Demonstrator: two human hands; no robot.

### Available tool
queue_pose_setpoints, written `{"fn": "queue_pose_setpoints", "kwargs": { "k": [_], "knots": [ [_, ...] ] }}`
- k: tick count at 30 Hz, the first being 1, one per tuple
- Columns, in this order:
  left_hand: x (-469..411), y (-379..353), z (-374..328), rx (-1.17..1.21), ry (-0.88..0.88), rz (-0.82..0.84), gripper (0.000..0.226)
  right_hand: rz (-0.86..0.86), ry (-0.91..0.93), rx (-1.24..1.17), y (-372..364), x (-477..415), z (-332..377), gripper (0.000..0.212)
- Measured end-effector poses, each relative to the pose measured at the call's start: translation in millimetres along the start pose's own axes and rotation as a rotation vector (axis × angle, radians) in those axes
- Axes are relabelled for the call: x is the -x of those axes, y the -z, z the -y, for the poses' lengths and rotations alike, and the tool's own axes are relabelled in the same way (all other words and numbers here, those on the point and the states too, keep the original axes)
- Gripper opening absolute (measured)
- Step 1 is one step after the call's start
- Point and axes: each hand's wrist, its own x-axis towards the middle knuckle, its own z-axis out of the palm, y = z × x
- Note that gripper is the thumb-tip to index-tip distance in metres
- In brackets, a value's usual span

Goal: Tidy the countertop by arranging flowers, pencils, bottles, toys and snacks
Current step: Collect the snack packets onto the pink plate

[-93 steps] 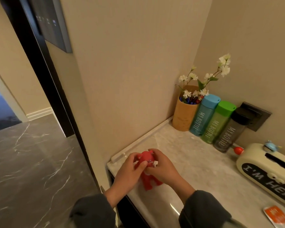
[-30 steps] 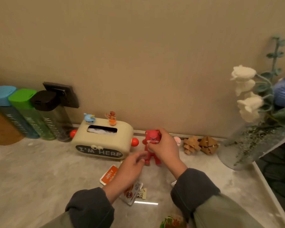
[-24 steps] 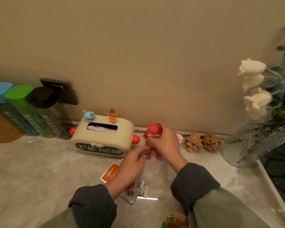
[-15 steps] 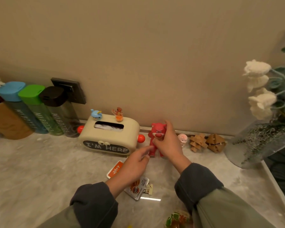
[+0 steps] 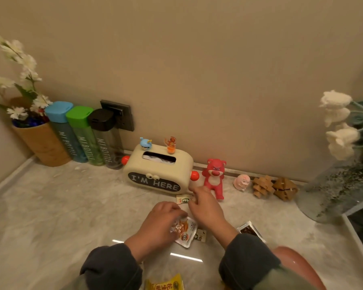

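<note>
A red bear toy (image 5: 214, 178) stands upright by the wall, free of both hands, right of the cream tissue box (image 5: 159, 170). My left hand (image 5: 158, 226) curls its fingers over an orange-and-white snack packet (image 5: 186, 233) lying on the marble countertop (image 5: 71, 206). My right hand (image 5: 206, 210) hovers just in front of the bear, fingertips at a small green-and-white sachet (image 5: 183, 199). A dark snack packet (image 5: 250, 230) lies to the right and a yellow one (image 5: 166, 285) at the near edge. A pink figure (image 5: 241, 182) and two wooden puzzles (image 5: 262, 186) line the wall.
Blue (image 5: 65, 130), green (image 5: 83, 135) and black (image 5: 105, 139) bottles stand in a row beside a cork cup (image 5: 41, 143) with pencils and white flowers (image 5: 23, 76). A glass vase (image 5: 333, 189) of knitted flowers leans at the right. A pink bowl (image 5: 298, 266) sits at bottom right.
My right hand let go of the red bear, which now stands by the wall, and drew back toward the sachet. My left hand moved down onto the snack packet.
</note>
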Motion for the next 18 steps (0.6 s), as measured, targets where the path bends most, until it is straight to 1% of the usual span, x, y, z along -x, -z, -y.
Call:
{"fn": "queue_pose_setpoints", "kwargs": {
  "k": [2,4,6,8,10,13,15,18],
  "knots": [
    [4,0,5,-0.026,0.022,-0.006,0.062,0.031,-0.003,0.076,-8,-2,1,0.05],
    [6,1,8,-0.014,0.06,-0.016,0.064,0.019,-0.002,0.145,-15,-3,2,0.043],
    [8,3,10,-0.011,0.091,-0.023,0.06,-0.016,0.009,0.205,-21,-2,2,0.037],
    [9,5,9,-0.021,0.119,-0.021,0.055,-0.031,-0.012,0.207,-22,-3,2,0.03],
    [9,7,9,-0.027,0.153,-0.021,0.053,-0.006,-0.04,0.208,-19,-3,2,0.019],
    [12,5,8,0.051,0.199,0.004,0.044,0.034,-0.024,0.243,-13,2,1,0.005],
    [14,5,5,0.095,0.203,0.019,0.035,0.044,-0.03,0.191,-9,9,1,0.011],
    [17,9,-4,0.155,0.212,-0.026,0.024,0.027,-0.091,-0.016,1,25,4,0.019]
  ]
}}
